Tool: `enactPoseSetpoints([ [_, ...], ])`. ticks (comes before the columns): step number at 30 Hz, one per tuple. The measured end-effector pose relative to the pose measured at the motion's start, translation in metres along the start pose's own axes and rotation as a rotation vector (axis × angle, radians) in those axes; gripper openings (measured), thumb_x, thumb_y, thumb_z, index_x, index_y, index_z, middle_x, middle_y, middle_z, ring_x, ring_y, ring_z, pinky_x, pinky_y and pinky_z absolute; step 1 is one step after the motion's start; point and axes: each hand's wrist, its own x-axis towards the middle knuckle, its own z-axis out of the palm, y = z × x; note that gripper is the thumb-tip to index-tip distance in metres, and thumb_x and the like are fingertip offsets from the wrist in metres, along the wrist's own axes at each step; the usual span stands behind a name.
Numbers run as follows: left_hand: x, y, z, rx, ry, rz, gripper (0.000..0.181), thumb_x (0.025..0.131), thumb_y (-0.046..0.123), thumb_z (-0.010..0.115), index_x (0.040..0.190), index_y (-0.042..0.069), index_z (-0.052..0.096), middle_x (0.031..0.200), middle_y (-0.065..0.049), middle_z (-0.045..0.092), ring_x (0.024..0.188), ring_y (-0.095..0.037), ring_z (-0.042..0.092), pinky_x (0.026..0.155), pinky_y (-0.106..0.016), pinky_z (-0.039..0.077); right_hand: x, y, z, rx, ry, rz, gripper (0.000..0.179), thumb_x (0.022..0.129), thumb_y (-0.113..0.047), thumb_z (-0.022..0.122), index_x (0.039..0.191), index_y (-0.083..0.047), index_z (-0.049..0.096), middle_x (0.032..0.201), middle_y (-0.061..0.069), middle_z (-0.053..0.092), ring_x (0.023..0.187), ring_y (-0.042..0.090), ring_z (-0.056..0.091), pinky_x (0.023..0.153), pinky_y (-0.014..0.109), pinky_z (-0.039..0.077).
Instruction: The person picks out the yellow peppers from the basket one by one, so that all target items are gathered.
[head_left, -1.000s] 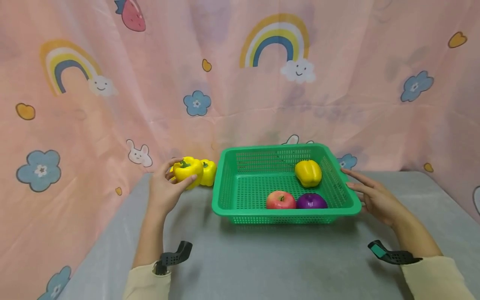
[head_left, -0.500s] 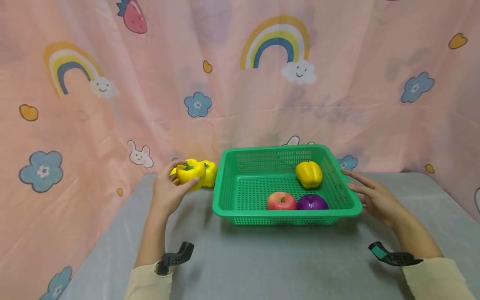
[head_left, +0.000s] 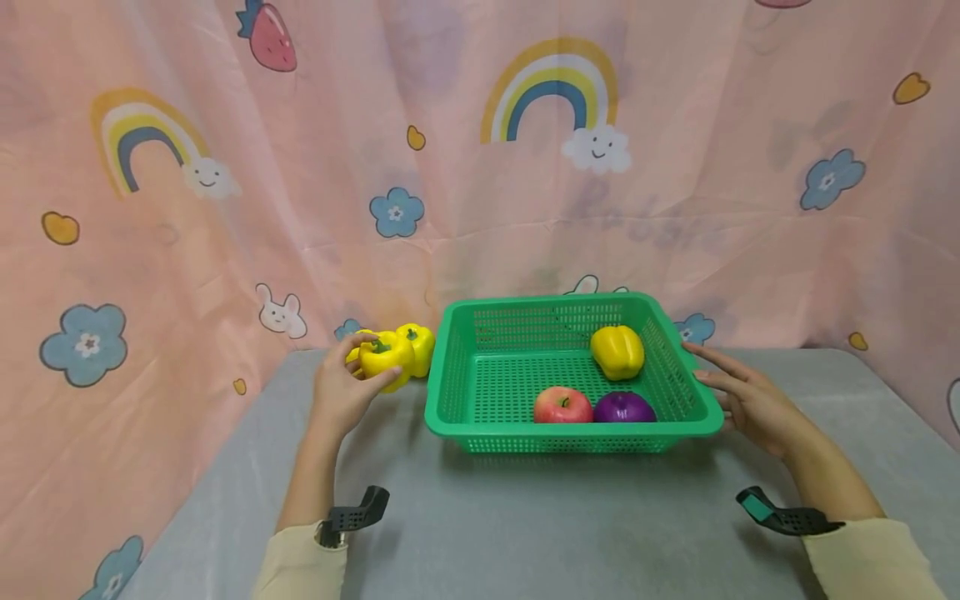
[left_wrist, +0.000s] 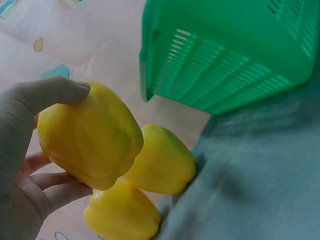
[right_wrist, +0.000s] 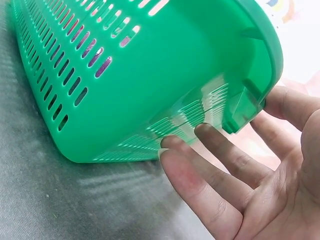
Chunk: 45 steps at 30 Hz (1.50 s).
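In the head view, the left hand (head_left: 347,392), left of centre, grips a yellow pepper (head_left: 387,358), its fingers and thumb curled round the sides, with the stem uppermost. Just behind it, a second pepper (head_left: 422,343) stands near the left side of the green basket (head_left: 570,428), which fills the middle of the frame. Inside the basket, a third pepper (head_left: 618,352) lies toward the upper right, while an apple (head_left: 562,405) and a purple vegetable (head_left: 624,407) sit side by side along the near wall. The right hand (head_left: 757,404), at right, has its fingers loosely extended at the basket's right side. Grey cloth (head_left: 540,525) spreads below; a pink curtain (head_left: 465,258) hangs behind. In the left wrist view, the gripped pepper is left of centre, thumb on top and fingers beneath, overlapping two loose peppers at lower centre; the basket is at upper right. In the right wrist view, the fingers at lower right are spread and relaxed, one touching the rim at right; whether the others touch the wall I cannot tell.
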Motion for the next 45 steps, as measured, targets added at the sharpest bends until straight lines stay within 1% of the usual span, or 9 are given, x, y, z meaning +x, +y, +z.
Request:
enactPoseSetpoints([
  [7,0.001,-0.009,0.005,-0.008,-0.030,-0.023,0.060,0.076,0.029,0.081,0.125,0.011,0.052,0.142,-0.009,0.045,0.119,-0.036,0.058,0.093,-0.044,0.052,-0.002,0.002,0.000,-0.008,0.021,0.010,0.054,0.104,-0.031,0.038,0.154,-0.032,0.016,0.121,-0.024,0.048,0.096,0.013,0.070,0.074,0.041,0.059],
  [13,0.001,-0.017,0.008,-0.010,-0.047,-0.047,0.059,0.076,0.030,0.080,0.124,0.011,0.051,0.142,-0.009,0.044,0.122,-0.036,0.055,0.097,-0.045,0.050,-0.001,0.002,0.002,-0.025,0.034,0.024,0.055,0.103,-0.035,0.038,0.153,-0.033,0.017,0.127,-0.017,0.038,0.098,0.010,0.068,0.077,0.041,0.058],
  [16,0.001,-0.020,0.010,-0.015,-0.060,-0.057,0.058,0.077,0.027,0.080,0.124,0.011,0.051,0.141,-0.010,0.043,0.121,-0.036,0.056,0.097,-0.044,0.050,0.000,0.001,0.003,-0.028,0.041,0.029,0.055,0.103,-0.035,0.039,0.153,-0.033,0.017,0.129,-0.015,0.037,0.098,0.009,0.068,0.077,0.041,0.058],
  [23,0.000,-0.025,0.013,-0.014,-0.066,-0.058,0.057,0.076,0.024,0.080,0.123,0.010,0.051,0.136,-0.011,0.046,0.117,-0.034,0.058,0.095,-0.043,0.051,0.001,0.001,0.003,-0.037,0.045,0.035,0.055,0.103,-0.036,0.039,0.153,-0.034,0.017,0.124,-0.017,0.040,0.097,0.010,0.068,0.077,0.041,0.058],
  [27,0.000,-0.027,0.014,-0.007,-0.071,-0.058,0.056,0.076,0.023,0.080,0.122,0.010,0.051,0.135,-0.010,0.047,0.118,-0.033,0.057,0.097,-0.044,0.050,0.001,0.001,0.002,-0.033,0.044,0.032,0.056,0.103,-0.036,0.039,0.153,-0.033,0.016,0.122,-0.020,0.043,0.096,0.012,0.069,0.076,0.041,0.059],
  [34,0.000,-0.031,0.012,0.017,-0.076,-0.062,0.056,0.077,0.023,0.080,0.122,0.008,0.051,0.135,-0.011,0.047,0.123,-0.032,0.051,0.102,-0.047,0.046,0.000,0.001,0.002,-0.028,0.044,0.021,0.055,0.103,-0.034,0.039,0.153,-0.032,0.017,0.122,-0.021,0.044,0.096,0.013,0.070,0.075,0.041,0.059],
  [41,-0.001,-0.037,0.008,0.076,-0.082,-0.094,0.057,0.076,0.026,0.080,0.121,0.009,0.050,0.131,-0.012,0.048,0.120,-0.033,0.051,0.102,-0.048,0.046,0.001,0.002,0.003,-0.019,0.040,0.015,0.055,0.103,-0.033,0.039,0.153,-0.032,0.017,0.123,-0.020,0.042,0.097,0.012,0.069,0.074,0.040,0.059],
  [45,0.000,-0.040,0.004,0.104,-0.091,-0.118,0.057,0.076,0.028,0.080,0.121,0.010,0.049,0.135,-0.012,0.045,0.121,-0.031,0.047,0.102,-0.049,0.045,0.001,0.003,0.002,-0.018,0.037,0.013,0.055,0.103,-0.034,0.039,0.153,-0.033,0.017,0.124,-0.019,0.040,0.097,0.010,0.069,0.074,0.040,0.059],
])
